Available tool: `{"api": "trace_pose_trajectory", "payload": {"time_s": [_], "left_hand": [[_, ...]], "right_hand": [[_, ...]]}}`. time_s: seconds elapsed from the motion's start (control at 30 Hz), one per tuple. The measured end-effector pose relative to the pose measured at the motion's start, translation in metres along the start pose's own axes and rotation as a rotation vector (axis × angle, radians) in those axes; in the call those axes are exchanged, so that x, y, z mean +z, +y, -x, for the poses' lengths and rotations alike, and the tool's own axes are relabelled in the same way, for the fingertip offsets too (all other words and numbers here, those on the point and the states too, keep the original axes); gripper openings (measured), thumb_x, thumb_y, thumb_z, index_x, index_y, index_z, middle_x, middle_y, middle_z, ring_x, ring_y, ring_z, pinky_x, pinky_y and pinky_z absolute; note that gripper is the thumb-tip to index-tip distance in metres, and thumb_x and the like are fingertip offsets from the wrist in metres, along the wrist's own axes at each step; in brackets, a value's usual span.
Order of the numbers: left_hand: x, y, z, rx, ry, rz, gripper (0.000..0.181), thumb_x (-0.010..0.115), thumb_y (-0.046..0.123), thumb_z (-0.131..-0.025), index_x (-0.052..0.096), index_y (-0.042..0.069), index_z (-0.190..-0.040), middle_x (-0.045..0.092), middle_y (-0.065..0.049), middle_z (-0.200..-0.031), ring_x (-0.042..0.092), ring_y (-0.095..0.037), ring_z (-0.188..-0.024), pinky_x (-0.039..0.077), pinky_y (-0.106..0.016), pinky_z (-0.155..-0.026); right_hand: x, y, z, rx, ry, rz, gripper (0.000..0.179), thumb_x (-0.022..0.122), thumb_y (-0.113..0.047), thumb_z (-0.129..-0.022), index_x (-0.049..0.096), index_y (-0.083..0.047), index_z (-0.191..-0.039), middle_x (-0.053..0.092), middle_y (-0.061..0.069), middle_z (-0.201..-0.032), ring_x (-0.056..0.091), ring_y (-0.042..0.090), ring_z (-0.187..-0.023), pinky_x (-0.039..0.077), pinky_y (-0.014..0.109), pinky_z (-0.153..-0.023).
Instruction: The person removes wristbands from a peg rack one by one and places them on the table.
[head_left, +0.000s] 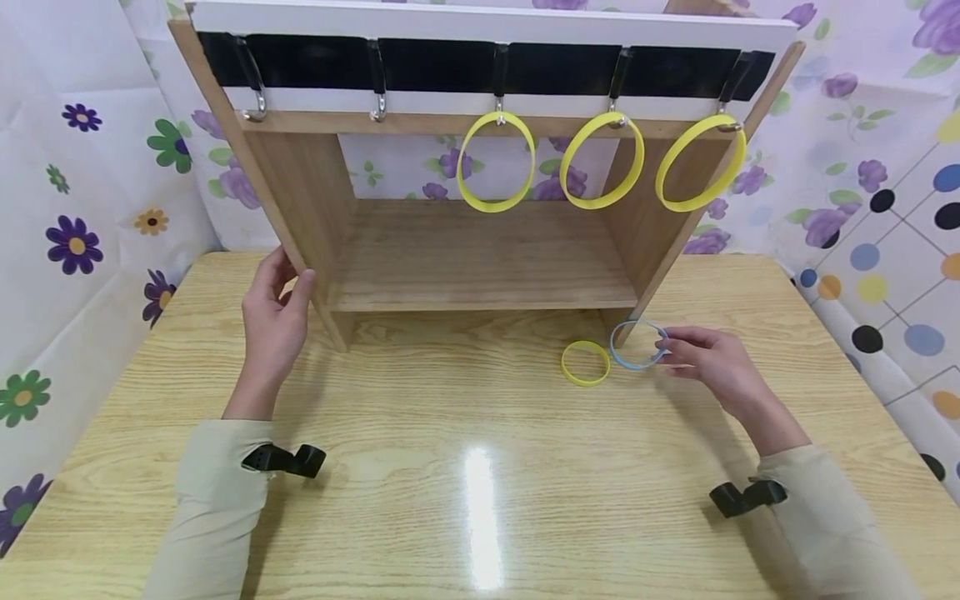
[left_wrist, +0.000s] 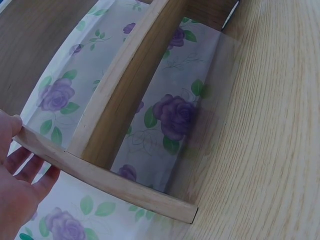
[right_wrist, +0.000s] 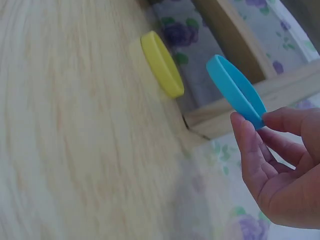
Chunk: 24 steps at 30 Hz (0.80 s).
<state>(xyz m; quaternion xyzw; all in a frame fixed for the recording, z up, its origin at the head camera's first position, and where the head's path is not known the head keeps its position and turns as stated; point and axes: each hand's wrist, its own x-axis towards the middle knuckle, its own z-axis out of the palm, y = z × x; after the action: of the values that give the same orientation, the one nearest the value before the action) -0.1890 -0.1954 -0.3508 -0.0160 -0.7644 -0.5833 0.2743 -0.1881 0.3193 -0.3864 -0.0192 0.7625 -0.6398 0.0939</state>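
My right hand point(head_left: 708, 362) pinches a light blue ring point(right_wrist: 232, 85) between thumb and fingertips, holding it by its edge near the foot of the shelf's right side panel. Just left of it in the head view, a yellow ring point(head_left: 585, 363) lies on the table. My left hand point(head_left: 276, 312) grips the left side panel point(left_wrist: 110, 175) of a wooden shelf, thumb at the front edge and fingers on the outer face. Along the shelf's top, yellow rings hang from three hooks: a middle ring point(head_left: 496, 210), another ring point(head_left: 602, 202) and a rightmost ring point(head_left: 701, 205).
Two hooks at the left, an outer hook point(head_left: 257, 108) and an inner hook point(head_left: 378, 108), carry no ring. The wooden shelf board point(head_left: 480, 258) spans between the side panels. Flowered sheeting point(head_left: 90, 167) hangs behind and beside the wood-grain table point(head_left: 397, 483).
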Motion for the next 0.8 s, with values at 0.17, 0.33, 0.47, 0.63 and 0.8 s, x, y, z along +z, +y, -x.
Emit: {"api": "trace_pose_trajectory", "payload": {"time_s": [0.17, 0.33, 0.47, 0.63, 0.8], "left_hand": [[0.000, -0.001, 0.000, -0.003, 0.000, -0.003, 0.042, 0.054, 0.006, -0.098, 0.049, 0.005, -0.140, 0.058, -0.013, -0.124, 0.053, -0.013, -0.115, 0.045, -0.025, -0.088], [0.000, -0.001, 0.000, -0.005, -0.003, 0.000, 0.042, 0.054, 0.007, -0.098, 0.048, 0.005, -0.140, 0.058, -0.013, -0.125, 0.053, -0.014, -0.115, 0.045, -0.025, -0.089], [0.000, -0.002, 0.001, -0.006, -0.010, -0.001, 0.043, 0.054, 0.008, -0.099, 0.047, 0.006, -0.141, 0.057, -0.014, -0.126, 0.052, -0.014, -0.117, 0.044, -0.027, -0.090], [-0.001, -0.002, 0.001, -0.004, -0.011, -0.007, 0.044, 0.054, 0.008, -0.099, 0.047, 0.006, -0.142, 0.056, -0.014, -0.127, 0.052, -0.014, -0.117, 0.044, -0.028, -0.091], [0.000, -0.002, 0.000, 0.003, -0.012, 0.003, 0.043, 0.054, 0.008, -0.099, 0.047, 0.006, -0.141, 0.057, -0.013, -0.126, 0.052, -0.014, -0.117, 0.044, -0.027, -0.091]], "right_hand": [[-0.007, 0.007, 0.000, 0.024, -0.007, 0.055, 0.040, 0.055, -0.010, -0.099, 0.048, 0.017, -0.127, 0.070, -0.003, -0.097, 0.068, 0.009, -0.085, 0.054, 0.028, -0.076], [-0.010, 0.011, 0.000, 0.055, -0.028, 0.129, 0.049, 0.055, -0.012, -0.099, 0.041, 0.022, -0.131, 0.070, -0.001, -0.101, 0.068, 0.009, -0.087, 0.054, 0.029, -0.076], [-0.013, 0.016, -0.002, 0.075, -0.050, 0.115, 0.048, 0.058, -0.011, -0.098, 0.043, 0.022, -0.129, 0.071, 0.003, -0.100, 0.069, 0.011, -0.087, 0.055, 0.029, -0.076], [-0.014, 0.020, -0.002, 0.101, -0.061, 0.089, 0.046, 0.059, -0.008, -0.096, 0.044, 0.023, -0.127, 0.072, 0.005, -0.094, 0.069, 0.013, -0.084, 0.055, 0.029, -0.073], [-0.012, 0.024, -0.002, 0.113, -0.081, 0.086, 0.046, 0.058, -0.006, -0.096, 0.042, 0.025, -0.128, 0.072, 0.005, -0.093, 0.069, 0.012, -0.082, 0.055, 0.029, -0.072]]}}
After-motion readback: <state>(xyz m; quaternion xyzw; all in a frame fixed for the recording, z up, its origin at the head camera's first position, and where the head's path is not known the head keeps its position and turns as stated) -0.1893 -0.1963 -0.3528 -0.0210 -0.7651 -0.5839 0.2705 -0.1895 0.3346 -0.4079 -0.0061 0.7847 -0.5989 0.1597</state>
